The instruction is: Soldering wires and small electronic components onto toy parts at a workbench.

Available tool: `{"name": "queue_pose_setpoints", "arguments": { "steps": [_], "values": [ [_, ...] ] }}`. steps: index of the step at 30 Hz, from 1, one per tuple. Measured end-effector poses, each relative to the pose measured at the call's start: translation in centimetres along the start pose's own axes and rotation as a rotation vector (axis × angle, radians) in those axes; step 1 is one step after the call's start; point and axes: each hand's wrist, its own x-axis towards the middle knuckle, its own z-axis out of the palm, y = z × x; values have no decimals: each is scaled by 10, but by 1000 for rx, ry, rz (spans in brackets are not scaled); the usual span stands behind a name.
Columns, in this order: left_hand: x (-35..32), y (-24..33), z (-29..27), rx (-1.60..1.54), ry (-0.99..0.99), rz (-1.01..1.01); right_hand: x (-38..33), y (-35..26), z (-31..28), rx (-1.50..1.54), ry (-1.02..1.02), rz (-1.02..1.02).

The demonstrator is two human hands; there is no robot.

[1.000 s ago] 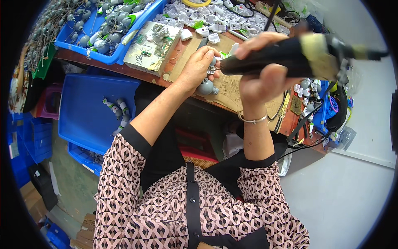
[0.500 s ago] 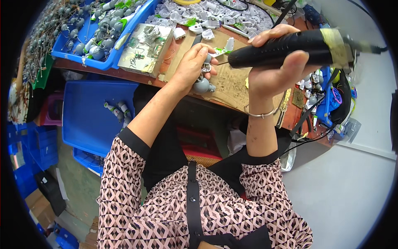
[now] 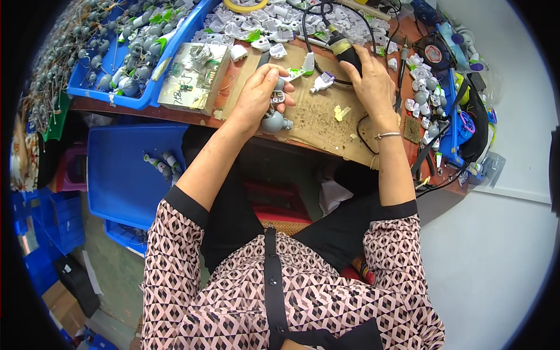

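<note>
My left hand (image 3: pixel 258 96) is closed around a small plastic assembly with a rounded grey bulb (image 3: pixel 273 122) hanging below the fingers. Its upper portion is partly hidden by my fingers. My right hand (image 3: pixel 373 84) has its thumb and fingers around the black body of a corded electric screwdriver (image 3: pixel 348 55), which lies low over the worktop with its taped cord end pointing away from me. Between the hands, a white piece with a purple end (image 3: pixel 322 82) rests on the cardboard (image 3: pixel 315 119). Beside my left fingers is a white-and-green part (image 3: pixel 304 65).
A blue tray (image 3: pixel 151 93) of grey bulbs stands at the left, next to a metal box (image 3: pixel 195 76) with a circuit board. White plastic shells (image 3: pixel 245 20) are heaped at the back. Below left is another blue tray (image 3: pixel 116 175). A small fan (image 3: pixel 433 53) stands right.
My right hand has swung the electric screwdriver away from my left hand, lowering it toward the back of the worktop. My left hand keeps its hold, shifting slightly left.
</note>
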Motion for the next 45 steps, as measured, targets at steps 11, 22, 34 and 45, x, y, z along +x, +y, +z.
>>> {"name": "queue_pose_setpoints", "arguments": {
  "steps": [11,22,34,45],
  "values": [
    [5,-13,-1,103,49,190,-52,-95,-5,173,44,-531],
    [9,-21,-4,114,63,214,-47,-100,11,104,46,-496],
    [9,-25,1,254,122,221,-41,-87,20,340,69,-576],
    [8,-22,-1,96,60,153,-51,-77,16,647,-177,-375]
  ]
}}
